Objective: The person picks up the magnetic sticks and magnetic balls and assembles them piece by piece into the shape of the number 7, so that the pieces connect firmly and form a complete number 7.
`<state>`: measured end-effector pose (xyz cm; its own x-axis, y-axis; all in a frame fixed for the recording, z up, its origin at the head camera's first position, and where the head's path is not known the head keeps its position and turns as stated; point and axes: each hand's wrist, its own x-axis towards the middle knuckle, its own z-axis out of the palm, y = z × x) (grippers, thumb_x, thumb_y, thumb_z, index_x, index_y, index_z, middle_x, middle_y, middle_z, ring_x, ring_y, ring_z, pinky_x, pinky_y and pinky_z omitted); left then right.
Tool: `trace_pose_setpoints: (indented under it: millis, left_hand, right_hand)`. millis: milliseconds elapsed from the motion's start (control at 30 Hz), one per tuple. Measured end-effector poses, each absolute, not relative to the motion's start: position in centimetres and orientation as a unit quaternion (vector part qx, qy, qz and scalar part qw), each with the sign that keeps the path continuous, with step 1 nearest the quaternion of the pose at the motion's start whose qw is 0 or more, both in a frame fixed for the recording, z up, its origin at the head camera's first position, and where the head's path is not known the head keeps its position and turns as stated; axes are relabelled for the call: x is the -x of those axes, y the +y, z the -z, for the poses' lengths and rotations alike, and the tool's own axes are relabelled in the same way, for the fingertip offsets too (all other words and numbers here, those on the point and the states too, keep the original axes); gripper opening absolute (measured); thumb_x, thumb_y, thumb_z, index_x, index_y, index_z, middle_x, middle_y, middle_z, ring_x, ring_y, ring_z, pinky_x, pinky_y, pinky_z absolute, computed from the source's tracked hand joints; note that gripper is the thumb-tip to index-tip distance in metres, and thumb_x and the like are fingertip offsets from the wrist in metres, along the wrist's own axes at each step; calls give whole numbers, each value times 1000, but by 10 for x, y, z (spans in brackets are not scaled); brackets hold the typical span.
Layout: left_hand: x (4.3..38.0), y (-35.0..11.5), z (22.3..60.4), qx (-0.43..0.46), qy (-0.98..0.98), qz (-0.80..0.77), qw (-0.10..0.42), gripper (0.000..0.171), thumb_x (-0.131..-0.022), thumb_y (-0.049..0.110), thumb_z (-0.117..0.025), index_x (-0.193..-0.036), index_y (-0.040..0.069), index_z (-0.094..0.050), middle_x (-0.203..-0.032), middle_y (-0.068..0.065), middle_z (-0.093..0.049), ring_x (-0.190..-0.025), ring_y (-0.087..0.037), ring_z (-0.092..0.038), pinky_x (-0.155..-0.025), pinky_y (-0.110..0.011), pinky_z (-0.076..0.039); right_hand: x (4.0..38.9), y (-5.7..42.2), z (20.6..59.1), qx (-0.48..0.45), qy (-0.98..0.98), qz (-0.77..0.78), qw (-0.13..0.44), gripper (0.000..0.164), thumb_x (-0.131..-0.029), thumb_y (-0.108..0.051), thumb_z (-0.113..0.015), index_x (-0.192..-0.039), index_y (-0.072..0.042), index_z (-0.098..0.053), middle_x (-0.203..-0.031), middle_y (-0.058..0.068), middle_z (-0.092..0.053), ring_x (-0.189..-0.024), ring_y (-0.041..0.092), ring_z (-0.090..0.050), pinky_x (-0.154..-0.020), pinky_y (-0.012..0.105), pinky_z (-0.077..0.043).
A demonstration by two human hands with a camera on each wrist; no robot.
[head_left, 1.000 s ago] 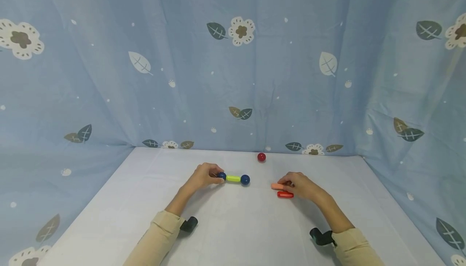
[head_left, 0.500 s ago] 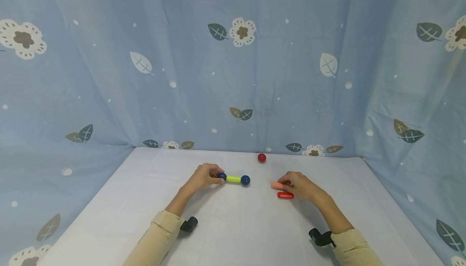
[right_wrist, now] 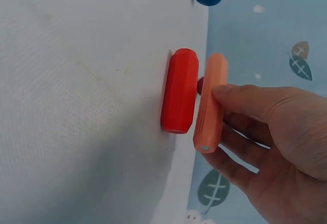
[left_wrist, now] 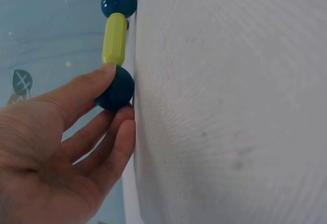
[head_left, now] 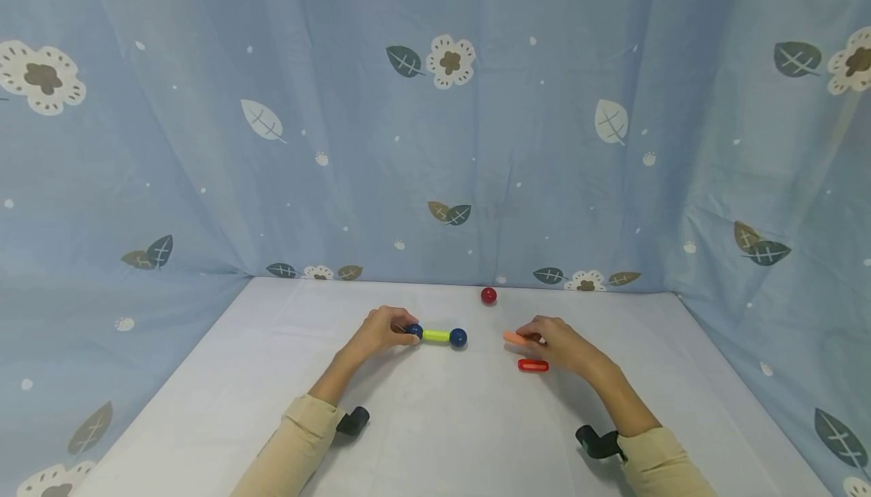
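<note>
My left hand (head_left: 381,329) pinches the left one of two blue balls (left_wrist: 116,90) between thumb and fingers. A yellow-green ribbed rod (head_left: 436,335) joins it to the other blue ball (head_left: 458,337), like a small dumbbell lying along the table. On the right, an orange ribbed rod (right_wrist: 211,101) is pinched between the thumb and fingers of my right hand (head_left: 559,344), its left end tipped up in the head view. Just in front of that hand lies a red rod (right_wrist: 180,91) on the white cloth.
A dark red ball (head_left: 488,296) sits near the back edge of the white table (head_left: 435,421), beyond both hands. Behind the table hangs a blue curtain (head_left: 435,141) with leaf and flower prints. Black wrist cameras (head_left: 353,420) project from the inner side of each forearm.
My right hand has raised the orange rod slightly up and away from the red rod, tilting it. The left hand and the dumbbell shape stay in place.
</note>
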<state>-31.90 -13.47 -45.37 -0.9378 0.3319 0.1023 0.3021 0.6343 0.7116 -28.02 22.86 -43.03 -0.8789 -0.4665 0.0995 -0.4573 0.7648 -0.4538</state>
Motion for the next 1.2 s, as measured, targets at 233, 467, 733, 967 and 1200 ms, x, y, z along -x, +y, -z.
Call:
trace_pose_setpoints:
  millis: [233,467,733,967,1200]
  left_hand:
    - [318,-135,454,-180,903,-391,17,26,-78,20,-83,-102,16,-75,-100,-3,-76,-86,-13,-69,-82,-35,-56]
    - [319,-135,454,-183,903,-388,13,27,-78,19,-83,-102,15,-75,-100,-4,-76,-87,-13,-69,-83,-36,-56]
    - [320,-135,456,-172,908,-382,16,26,-78,20,-83,-102,17,-75,-99,-2,-76,-87,-13,-69,-83,-36,-56]
    - [320,-135,456,-176,905,-386,14,26,-78,20,-83,-102,16,-75,-100,-3,-76,-87,-13,-69,-83,-37,-56]
    - [319,-135,455,-178,902,-393,16,25,-78,21,-83,-101,16,-75,-100,-3,-76,-87,-13,-69,-83,-37,-56]
  right_hand:
    - [278,226,427,237,941,242,-12,24,-88,-4,-70,-112,-2,-72,-95,4,-68,-82,11,-56,-75,25,-55]
    - [274,222,423,237,940,245,-22,23,-88,-4,-70,-111,-1,-73,-94,5,-69,-81,11,-56,-74,26,-55]
    - [273,216,424,241,937,252,-10,23,-88,-5,-70,-111,-1,-72,-94,4,-70,-82,11,-58,-77,30,-56]
    - [272,211,424,211,940,266,9,26,-88,-5,-70,-114,-3,-72,-99,3,-70,-88,12,-61,-83,34,-58]
    - [271,203,423,203,941,270,17,26,-89,-8,-70,-115,-5,-72,-99,1,-70,-87,11,-59,-82,31,-57]
